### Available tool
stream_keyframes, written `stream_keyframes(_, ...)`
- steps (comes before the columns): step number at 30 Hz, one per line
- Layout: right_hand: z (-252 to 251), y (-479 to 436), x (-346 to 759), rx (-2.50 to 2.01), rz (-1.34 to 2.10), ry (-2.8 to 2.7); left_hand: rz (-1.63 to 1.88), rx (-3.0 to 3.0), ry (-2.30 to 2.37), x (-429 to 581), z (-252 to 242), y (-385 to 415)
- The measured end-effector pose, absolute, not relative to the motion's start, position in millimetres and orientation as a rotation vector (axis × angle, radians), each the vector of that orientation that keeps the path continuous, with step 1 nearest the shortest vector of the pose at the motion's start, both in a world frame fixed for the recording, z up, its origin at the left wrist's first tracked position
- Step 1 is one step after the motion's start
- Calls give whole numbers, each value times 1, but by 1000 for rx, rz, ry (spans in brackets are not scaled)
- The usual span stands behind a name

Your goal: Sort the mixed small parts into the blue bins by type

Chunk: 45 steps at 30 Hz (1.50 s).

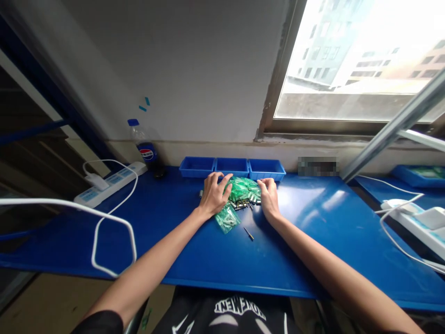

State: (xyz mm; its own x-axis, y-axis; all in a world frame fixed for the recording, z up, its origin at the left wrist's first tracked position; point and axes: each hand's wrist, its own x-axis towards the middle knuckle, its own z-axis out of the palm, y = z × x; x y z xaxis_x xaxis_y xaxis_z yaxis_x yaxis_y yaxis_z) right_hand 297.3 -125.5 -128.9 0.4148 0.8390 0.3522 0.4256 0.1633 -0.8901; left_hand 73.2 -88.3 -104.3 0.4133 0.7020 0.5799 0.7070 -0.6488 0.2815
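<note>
A heap of green plastic bags (243,188) lies on the blue table in front of me. Small dark and metallic parts (243,203) show along its near edge. My left hand (214,195) rests at the heap's left side, fingers curved and apart. On the right, my right hand (269,197) has its thumb and fingers closed together at the edge of the green plastic. A separate small green bag (227,219) with pieces inside lies just below my left hand. Nearer to me is a thin pointed piece (249,233) with a yellowish end.
Three joined blue bins (232,167) stand behind the heap against the wall. A cola bottle (148,153) and a white power strip (111,184) are at the left, with a looping white cable (134,241). Another power strip (417,222) lies at the right.
</note>
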Motion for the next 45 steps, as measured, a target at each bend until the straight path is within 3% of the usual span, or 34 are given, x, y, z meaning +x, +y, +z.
stream_keyframes(3,-127,-121,288,-1413,451,-1053,-1103,-2628,-1121,73,-95,-83)
stream_keyframes(10,-126,-124,304,-1302,512,-917,-741,-3138,-329,88,-74,-109)
stream_keyframes(19,-122,-126,314,-1310,531,-878,-750,-2992,-711,102,-83,-109)
stream_keyframes(23,-94,-140,328,-1436,533,-1187,-856,-3051,-693,101,-80,-112)
stream_keyframes(29,-44,-175,350,-1355,1298,-2225,-980,-2899,-933,87,-83,-112)
stream_keyframes(35,-57,-176,326,-1511,1038,-2345,-1090,-2721,-1265,70,-85,-102)
stream_keyframes(40,-70,-170,312,-1404,529,-2396,-1128,-2726,-1321,75,-95,-100)
stream_keyframes(45,-83,-168,304,-1351,336,-2348,-1191,-2737,-1284,78,-99,-101)
